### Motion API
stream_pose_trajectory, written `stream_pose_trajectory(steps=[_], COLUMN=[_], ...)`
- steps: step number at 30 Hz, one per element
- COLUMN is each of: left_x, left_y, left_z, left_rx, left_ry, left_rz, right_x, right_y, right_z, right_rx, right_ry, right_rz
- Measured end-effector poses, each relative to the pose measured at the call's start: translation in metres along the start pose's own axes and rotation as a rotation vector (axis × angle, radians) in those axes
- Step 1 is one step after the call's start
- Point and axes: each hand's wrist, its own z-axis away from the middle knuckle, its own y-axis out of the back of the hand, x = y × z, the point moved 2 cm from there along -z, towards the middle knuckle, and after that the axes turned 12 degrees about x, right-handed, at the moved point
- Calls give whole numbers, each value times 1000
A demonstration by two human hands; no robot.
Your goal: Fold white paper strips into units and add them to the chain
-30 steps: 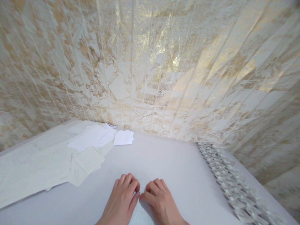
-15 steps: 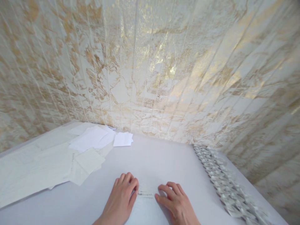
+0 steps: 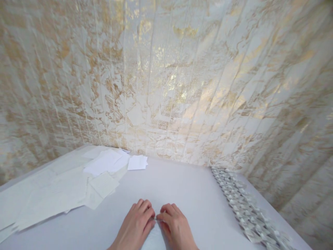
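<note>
My left hand (image 3: 135,225) and my right hand (image 3: 174,226) lie side by side at the near edge of a white table (image 3: 182,187). Their fingers are curled and the fingertips meet over a small white sheet of paper (image 3: 156,240) that shows between the two hands. Both hands press down on the paper's top edge, where a thin folded strip shows at the fingertips. Most of the sheet is hidden beneath the hands.
Loose white paper sheets (image 3: 78,184) lie scattered over the left part of the table, with a small square stack (image 3: 137,162) at the back. A long row of folded paper pieces (image 3: 244,205) runs along the right edge. A gold-and-white marbled wall (image 3: 166,86) stands behind.
My right hand slid outward to the right along the paper's top edge, then came back left, so the fingertips of both hands meet again. The camera tilted up slightly.
</note>
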Motion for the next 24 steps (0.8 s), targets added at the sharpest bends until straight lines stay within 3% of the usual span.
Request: stream_pose_trajectory(steps=[9,18,24], left_x=[-2,-9,-4], left_y=[-11,-11,-13], left_z=[-5,0,0], left_rx=[9,69,152], left_ry=[-109,-107,-205], left_rz=[-84,53,-142], right_x=[14,17,10], right_y=[-9,-9,-10], right_z=[9,10,9], right_rx=[46,72,17], right_ry=[-9,-28,20], right_rz=[-88,-160,-64])
